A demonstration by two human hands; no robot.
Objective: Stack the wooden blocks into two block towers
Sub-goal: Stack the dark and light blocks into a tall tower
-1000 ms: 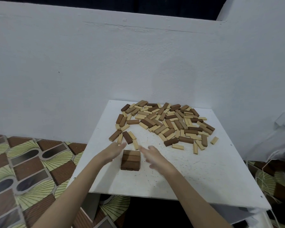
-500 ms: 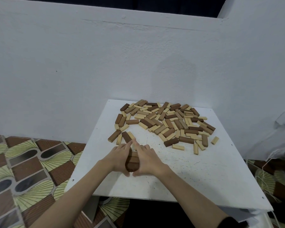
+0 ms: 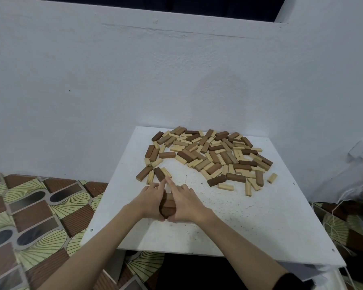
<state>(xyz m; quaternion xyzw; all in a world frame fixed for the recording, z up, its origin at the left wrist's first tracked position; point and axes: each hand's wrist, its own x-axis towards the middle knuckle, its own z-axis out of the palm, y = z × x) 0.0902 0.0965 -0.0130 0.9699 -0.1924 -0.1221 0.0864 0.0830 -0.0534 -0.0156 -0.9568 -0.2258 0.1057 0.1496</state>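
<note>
A low stack of brown blocks (image 3: 168, 206) stands near the front left of the white table (image 3: 256, 225). My left hand (image 3: 150, 199) presses flat against its left side. My right hand (image 3: 184, 203) presses its right side. The index fingers stretch past the stack and meet beyond it, and the thumbs meet at its near edge. Only a narrow strip of the stack shows between my hands. A wide pile of loose dark and light blocks (image 3: 214, 155) lies at the back of the table.
A few stray blocks (image 3: 153, 174) lie just beyond my fingertips. The white wall (image 3: 113, 91) stands right behind the table. Patterned floor (image 3: 29, 216) lies to the left, and cords and a bag (image 3: 356, 185) sit at the right.
One second ago my hands were apart on either side of the stack. They closed in against its sides and have stayed there since.
</note>
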